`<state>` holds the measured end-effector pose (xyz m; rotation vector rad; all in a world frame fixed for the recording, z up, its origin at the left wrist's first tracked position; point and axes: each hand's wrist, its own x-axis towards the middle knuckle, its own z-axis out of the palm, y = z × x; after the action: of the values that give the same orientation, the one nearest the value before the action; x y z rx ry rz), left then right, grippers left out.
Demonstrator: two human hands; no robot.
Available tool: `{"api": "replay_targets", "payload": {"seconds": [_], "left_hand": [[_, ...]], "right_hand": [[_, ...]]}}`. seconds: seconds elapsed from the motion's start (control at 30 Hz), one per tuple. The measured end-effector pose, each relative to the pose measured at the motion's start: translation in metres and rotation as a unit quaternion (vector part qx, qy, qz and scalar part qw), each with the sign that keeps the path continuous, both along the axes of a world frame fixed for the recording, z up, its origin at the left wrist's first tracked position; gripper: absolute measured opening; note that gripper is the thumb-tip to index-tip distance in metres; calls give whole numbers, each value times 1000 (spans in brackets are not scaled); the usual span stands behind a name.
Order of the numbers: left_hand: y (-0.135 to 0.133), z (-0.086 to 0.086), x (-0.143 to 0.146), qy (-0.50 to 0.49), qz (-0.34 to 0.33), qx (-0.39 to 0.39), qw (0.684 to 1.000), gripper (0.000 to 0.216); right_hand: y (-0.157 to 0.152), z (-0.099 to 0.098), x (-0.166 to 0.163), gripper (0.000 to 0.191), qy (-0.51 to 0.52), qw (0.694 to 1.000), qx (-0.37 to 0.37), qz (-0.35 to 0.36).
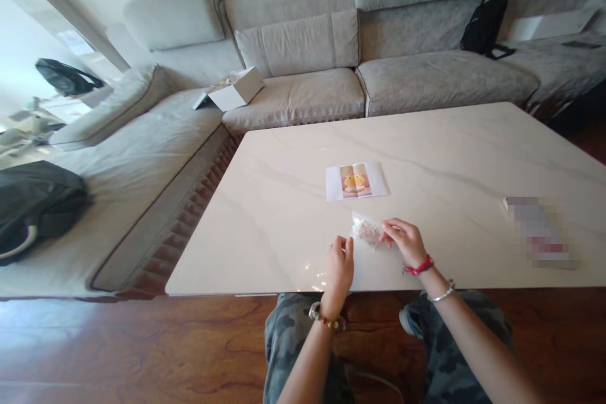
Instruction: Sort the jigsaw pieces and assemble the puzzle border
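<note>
Looks like pretty early days here, imo. The clear bag [364,231] is near the front edge of the pale surface [265,214], on the near side of a creased picture sheet [356,180], and the pinkish bits I can make out are inside it. So the contents being bagged up is about all that's done, and any handling of the loose pieces is left. No clue whether the bag's mouth is open, too small to tell.

As for the hands: the right hand [408,243] has its fingertips pinched on the bag's right side. The left hand [339,267] is just beside the other side, fingers loosely curled, and I honestly can't tell if it's gripping a bit of plastic or nothing. The sheet's lying flat, with neither hand on it.
</note>
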<state>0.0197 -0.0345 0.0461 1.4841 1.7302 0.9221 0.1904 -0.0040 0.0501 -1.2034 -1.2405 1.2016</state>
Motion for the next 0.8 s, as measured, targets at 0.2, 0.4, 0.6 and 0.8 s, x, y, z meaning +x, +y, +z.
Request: {"api": "replay_targets", "payload": {"seconds": [0.2, 0.4, 0.6, 0.8], "left_hand": [[1, 18, 26, -288, -57, -53, 955, 35], [5, 22, 22, -303, -89, -52, 947, 24], [3, 18, 14, -238, -200, -34, 950, 24], [6, 20, 16, -44, -181, 35, 982, 20]], "right_hand": [[-30, 9, -17, 22, -57, 994, 77, 54], [-26, 12, -15, 28, -99, 990, 64, 72], [-14, 31, -9, 25, -236, 961, 29, 139], [-13, 41, -15, 25, -318, 938, 36, 133]]}}
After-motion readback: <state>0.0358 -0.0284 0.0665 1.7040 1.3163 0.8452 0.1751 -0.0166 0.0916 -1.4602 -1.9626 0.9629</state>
